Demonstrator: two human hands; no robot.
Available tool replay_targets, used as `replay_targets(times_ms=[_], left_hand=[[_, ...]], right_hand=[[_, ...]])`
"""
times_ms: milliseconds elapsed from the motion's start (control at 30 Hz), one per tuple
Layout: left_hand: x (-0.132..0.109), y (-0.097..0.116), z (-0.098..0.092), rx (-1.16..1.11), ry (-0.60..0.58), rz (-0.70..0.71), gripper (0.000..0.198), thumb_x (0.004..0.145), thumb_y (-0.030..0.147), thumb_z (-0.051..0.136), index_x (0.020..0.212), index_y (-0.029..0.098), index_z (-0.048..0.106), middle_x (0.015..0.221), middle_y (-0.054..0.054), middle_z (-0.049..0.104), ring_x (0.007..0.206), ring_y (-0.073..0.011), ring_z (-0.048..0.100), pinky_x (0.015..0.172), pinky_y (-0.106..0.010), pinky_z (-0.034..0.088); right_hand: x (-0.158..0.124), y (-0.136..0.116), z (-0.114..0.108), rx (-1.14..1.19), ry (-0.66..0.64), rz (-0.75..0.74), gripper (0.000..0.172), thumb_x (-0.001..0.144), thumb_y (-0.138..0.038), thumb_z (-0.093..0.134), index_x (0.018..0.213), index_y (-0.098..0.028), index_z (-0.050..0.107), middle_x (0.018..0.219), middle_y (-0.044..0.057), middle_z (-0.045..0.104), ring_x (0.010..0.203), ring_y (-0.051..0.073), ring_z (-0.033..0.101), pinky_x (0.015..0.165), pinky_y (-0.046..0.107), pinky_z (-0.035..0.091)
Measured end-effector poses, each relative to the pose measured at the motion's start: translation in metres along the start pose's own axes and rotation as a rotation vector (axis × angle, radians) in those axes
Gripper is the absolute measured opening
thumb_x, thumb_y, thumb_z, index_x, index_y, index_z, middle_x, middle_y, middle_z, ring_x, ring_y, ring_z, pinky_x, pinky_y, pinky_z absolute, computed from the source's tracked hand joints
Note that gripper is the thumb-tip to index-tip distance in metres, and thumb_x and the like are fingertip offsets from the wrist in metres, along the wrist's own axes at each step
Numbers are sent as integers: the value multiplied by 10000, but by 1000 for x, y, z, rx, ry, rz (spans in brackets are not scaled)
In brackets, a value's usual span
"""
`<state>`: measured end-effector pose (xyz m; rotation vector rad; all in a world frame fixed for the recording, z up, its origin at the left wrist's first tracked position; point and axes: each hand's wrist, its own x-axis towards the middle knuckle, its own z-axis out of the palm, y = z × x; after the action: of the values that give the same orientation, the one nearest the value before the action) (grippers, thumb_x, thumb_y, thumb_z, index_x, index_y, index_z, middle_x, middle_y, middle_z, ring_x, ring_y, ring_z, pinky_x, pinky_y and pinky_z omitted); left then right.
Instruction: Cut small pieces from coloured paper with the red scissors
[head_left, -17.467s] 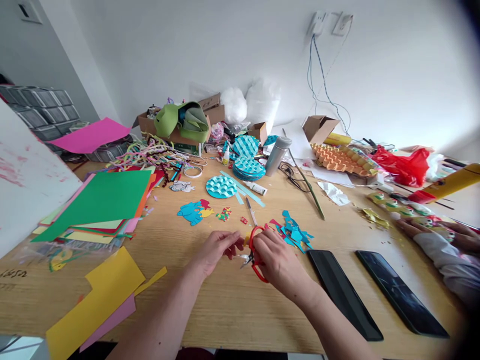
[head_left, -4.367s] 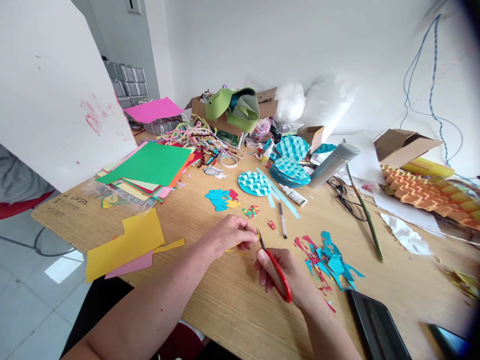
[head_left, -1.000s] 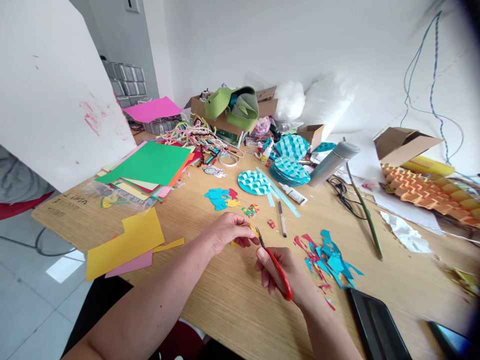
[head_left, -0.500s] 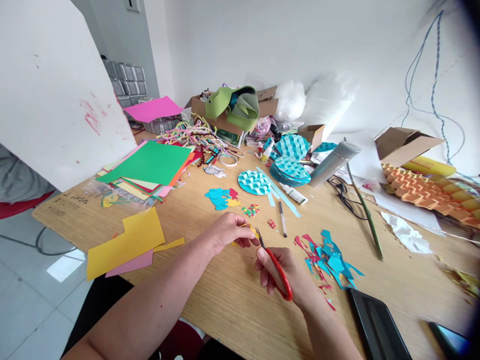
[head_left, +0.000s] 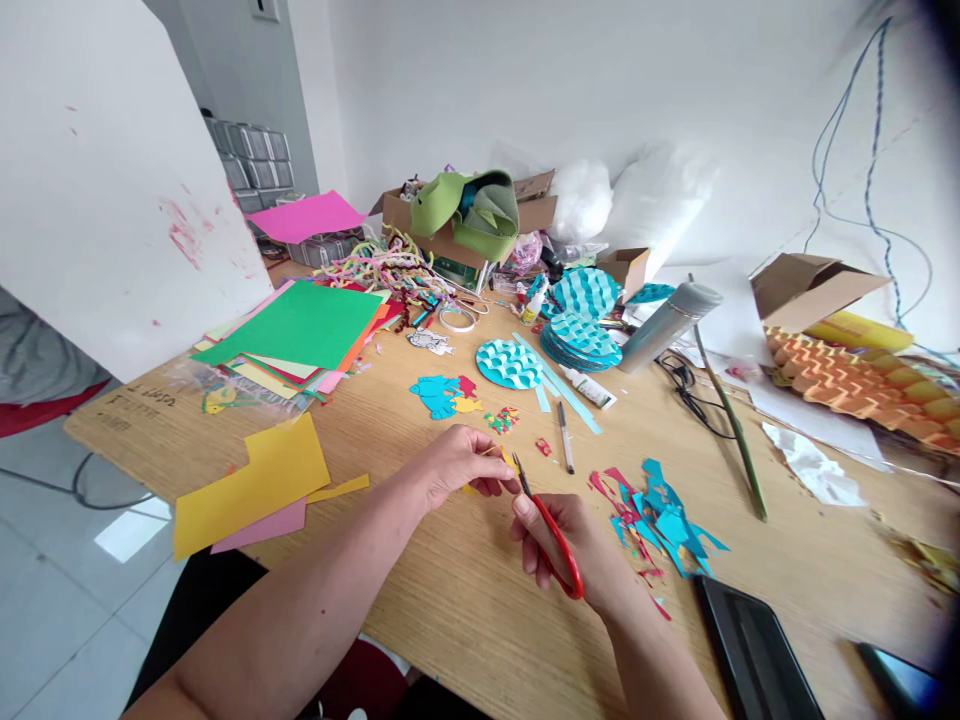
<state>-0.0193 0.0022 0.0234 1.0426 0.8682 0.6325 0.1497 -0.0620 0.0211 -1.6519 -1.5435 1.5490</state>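
Pinched: small yellow paper scrap (head_left: pixel 507 461); red-handled scissors (head_left: pixel 551 532) gripped.

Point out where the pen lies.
Head view, mid-table: the pen lies just beyond the right hand, between a small red scrap and the blue paper offcuts.

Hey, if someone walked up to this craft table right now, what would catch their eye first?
Front and centre, the right hand holds red-handled scissors at a small yellow paper piece pinched in the left hand. Behind on the left lies a stack of coloured sheets topped in green, and teal scraps litter the table to the right.
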Motion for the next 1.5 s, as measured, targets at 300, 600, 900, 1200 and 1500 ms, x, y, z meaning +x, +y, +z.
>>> replay_targets(times_ms=[300,600,900,1200,1500], left_hand=[[1,-1,0,-6,8,13,188,572,293,702,626,129,627,663,-51,688,551,-98,543,576,-241,399],[1,-3,-1,-18,14,6,185,573,282,703,632,138,604,656,-51,691,548,-103,546,582,-251,398],[4,-6,-1,-63,38,26,187,589,278,692,671,138,598,648,-61,696,552,-112,562,592,-257,403],[2,-5,0,-38,9,12,247,576,312,740,670,134,597,674,-54,695,558,-108,562,594,-267,400],[2,-6,1,-34,16,6,242,580,297,729,665,140,566,656,-46,690,540,-101,552,591,-267,401]], right_hand=[[2,2,-1,7,-21,-32,541,768,-679,558,649,-150,556,465,11,605,340,97,524,352,172,324],[0,0,0,7,-15,-9,540,770,-674,563,641,-150,553,455,5,594,333,89,517,334,160,292],[2,3,0,28,-13,0,541,760,-673,572,647,-144,571,446,6,596,322,92,519,328,158,296],[1,2,0,32,0,6,530,768,-655,580,642,-140,574,440,3,593,320,80,512,328,148,293],[2,2,1,31,4,-1,543,758,-671,577,648,-139,575,450,12,602,332,89,526,336,156,314]])
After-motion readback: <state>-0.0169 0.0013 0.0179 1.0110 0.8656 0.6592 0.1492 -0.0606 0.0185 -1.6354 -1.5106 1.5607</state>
